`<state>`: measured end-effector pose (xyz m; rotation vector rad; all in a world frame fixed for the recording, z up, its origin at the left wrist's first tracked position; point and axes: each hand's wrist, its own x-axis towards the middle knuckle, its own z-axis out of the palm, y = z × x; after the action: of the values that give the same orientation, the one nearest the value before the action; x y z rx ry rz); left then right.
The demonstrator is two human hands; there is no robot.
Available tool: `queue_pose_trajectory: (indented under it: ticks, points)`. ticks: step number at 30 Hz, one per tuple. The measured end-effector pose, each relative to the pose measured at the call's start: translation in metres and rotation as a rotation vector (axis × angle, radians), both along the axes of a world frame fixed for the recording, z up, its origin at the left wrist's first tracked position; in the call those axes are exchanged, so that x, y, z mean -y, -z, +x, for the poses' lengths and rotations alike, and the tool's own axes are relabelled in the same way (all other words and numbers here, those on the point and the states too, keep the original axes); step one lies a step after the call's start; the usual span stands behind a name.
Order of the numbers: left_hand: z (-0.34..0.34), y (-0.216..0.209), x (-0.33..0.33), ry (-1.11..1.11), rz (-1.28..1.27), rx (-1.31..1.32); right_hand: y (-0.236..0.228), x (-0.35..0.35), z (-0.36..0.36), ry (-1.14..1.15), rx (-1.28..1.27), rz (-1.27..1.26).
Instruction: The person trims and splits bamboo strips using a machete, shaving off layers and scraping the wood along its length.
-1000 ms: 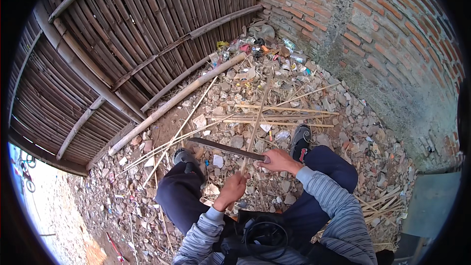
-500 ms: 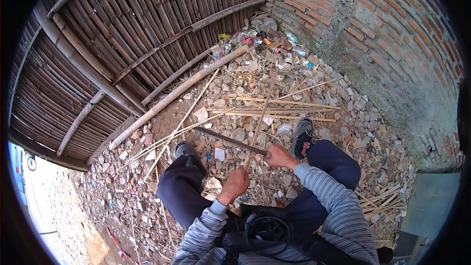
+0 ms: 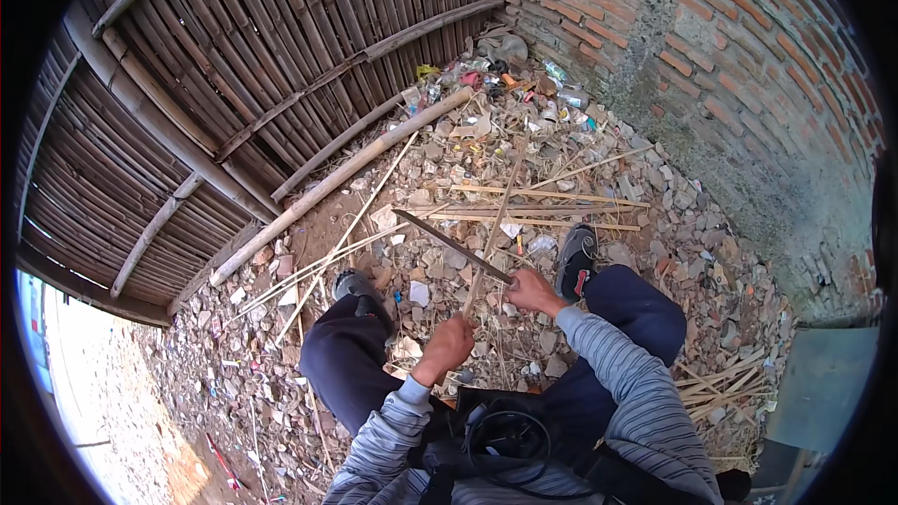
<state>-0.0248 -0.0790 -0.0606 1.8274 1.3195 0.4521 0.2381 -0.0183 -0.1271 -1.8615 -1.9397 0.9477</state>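
My right hand (image 3: 534,291) is closed around the handle of a long dark-bladed machete (image 3: 449,243). Its blade slants away to the far left and crosses over a bamboo strip (image 3: 499,224). The near end of that strip sits in my closed left hand (image 3: 451,344), and its far end stretches out ahead over the rubble. At the crossing the blade looks to be touching the strip, just beyond my left hand. Several pale bamboo strips (image 3: 552,194) lie on the ground farther ahead, between and past my shoes.
A woven bamboo wall (image 3: 309,47) rises at the left, with a thick bamboo pole (image 3: 346,182) along its foot. A brick wall (image 3: 730,84) curves round the right. Broken stones (image 3: 271,393) cover the ground, with litter (image 3: 552,98) in the far corner. More split strips (image 3: 730,383) lie at right.
The machete's tip has swung farther away and slightly right, so the blade slants more steeply. My left hand still grips the bamboo strip in nearly the same place.
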Motion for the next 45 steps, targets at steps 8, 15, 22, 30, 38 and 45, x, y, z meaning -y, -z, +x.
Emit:
queue_pose_trajectory:
  ticks: [8,15,22,30,38,45]
  points:
    - [-0.005,0.013,0.006,-0.022,0.111,0.010,-0.037,0.019,-0.025,-0.211,-0.046,0.111]
    - [-0.004,0.006,0.013,0.078,0.234,-0.012,0.046,-0.015,0.033,0.158,-0.025,0.006]
    - [-0.011,-0.011,0.013,0.031,0.195,0.090,0.025,-0.007,0.022,0.127,-0.030,0.112]
    - [-0.022,-0.016,0.029,0.028,0.193,0.000,-0.024,0.011,-0.022,-0.323,-0.040,0.135]
    - [-0.063,-0.078,0.098,0.084,-0.049,-0.066,0.042,-0.013,0.049,0.091,0.061,-0.031]
    - [-0.065,-0.097,0.099,0.066,-0.142,-0.041,0.014,0.011,0.001,-0.083,-0.006,0.044]
